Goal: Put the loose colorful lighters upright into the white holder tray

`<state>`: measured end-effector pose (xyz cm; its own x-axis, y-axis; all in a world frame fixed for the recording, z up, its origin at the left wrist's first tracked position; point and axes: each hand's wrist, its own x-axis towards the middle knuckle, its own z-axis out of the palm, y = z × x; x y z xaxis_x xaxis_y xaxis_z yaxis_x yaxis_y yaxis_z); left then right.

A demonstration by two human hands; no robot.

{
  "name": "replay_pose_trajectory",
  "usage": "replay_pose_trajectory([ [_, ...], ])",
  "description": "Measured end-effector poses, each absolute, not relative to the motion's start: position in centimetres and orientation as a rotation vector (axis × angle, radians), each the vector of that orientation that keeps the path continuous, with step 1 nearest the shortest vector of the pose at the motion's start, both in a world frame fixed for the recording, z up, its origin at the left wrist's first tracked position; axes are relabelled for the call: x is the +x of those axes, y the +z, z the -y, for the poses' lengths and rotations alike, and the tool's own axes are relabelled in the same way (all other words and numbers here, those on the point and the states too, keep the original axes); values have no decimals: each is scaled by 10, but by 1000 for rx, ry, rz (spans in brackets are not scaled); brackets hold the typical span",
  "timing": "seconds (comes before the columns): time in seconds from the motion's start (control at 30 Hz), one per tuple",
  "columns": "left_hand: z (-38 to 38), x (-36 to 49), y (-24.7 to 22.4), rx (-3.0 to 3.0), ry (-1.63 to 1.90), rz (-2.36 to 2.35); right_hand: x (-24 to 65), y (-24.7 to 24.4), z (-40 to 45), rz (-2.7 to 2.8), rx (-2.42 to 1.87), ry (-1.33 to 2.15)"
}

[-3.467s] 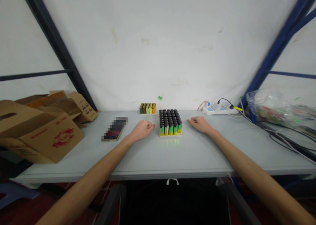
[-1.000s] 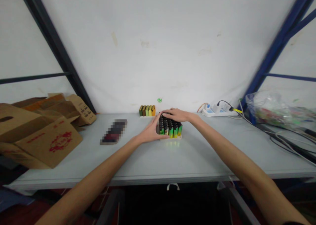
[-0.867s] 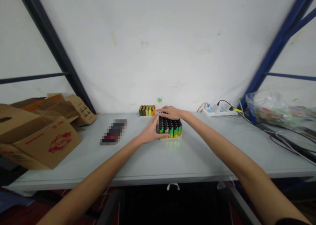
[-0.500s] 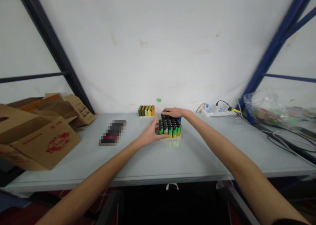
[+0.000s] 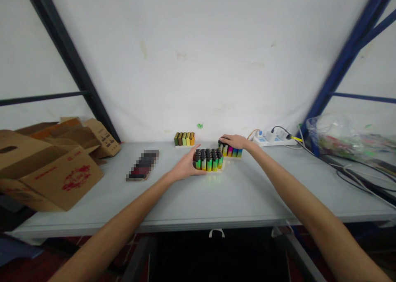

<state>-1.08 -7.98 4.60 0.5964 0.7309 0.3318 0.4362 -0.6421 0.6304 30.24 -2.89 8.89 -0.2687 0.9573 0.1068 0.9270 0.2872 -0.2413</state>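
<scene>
Around 1 block of green-yellow lighters point(image 5: 209, 161), the left hand point(image 5: 185, 164) curves half-open, gripping its left side.

Light was soft & fairly even on the pale wall point(image 5: 216, 67) beyond L hand point(image 5: 185, 166) & R hand point(image 5: 235, 142); area under the table point(image 5: 247, 199), nearer the wearer than either hand, was v. dark. Faint green-yellow reflections showed just R of L hand, below the green lighters point(image 5: 209, 160). Phone point(image 5: 144, 164) L of L hand was pixelated; wide-angle stretch & softness affected the plastic bag point(image 5: 335, 135) far R of R hand.
</scene>
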Motion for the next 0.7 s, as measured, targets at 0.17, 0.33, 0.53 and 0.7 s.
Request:
replay_pose_trajectory([
  [0.17,59,-39,51,2313,837,-1106,306,86,52,2343,-1710,139],
  [0.33,36,-63,48,2275,867,-1293,291,87,72,2390,-1649,127],
  [0.53,25,-70,42,2210,921,-1298,265,86,85,2408,-1663,104],
  [0.7,21,-73,45,2053,996,-1117,262,91,87,2324,-1627,236],
])
